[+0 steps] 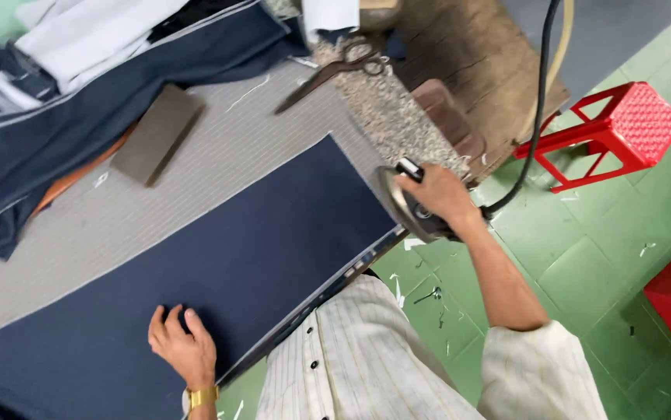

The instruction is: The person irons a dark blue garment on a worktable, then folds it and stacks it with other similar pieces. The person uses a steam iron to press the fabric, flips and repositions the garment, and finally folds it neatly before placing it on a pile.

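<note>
Right hand wraps the iron by its handle at desk's right edge; looks heavy, rigid. Left hand flat, empty, pinning soft navy fabric.

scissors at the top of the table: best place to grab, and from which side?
Take the scissors by the finger loops at their right end, near the speckled pad. They lie flat and closed, with the blades pointing down-left across the striped table cover, so I'd come from above on the right, handle end first. The right hand, now gripping the iron, is nearer.

Flat navy cloth; tilted iron
</note>
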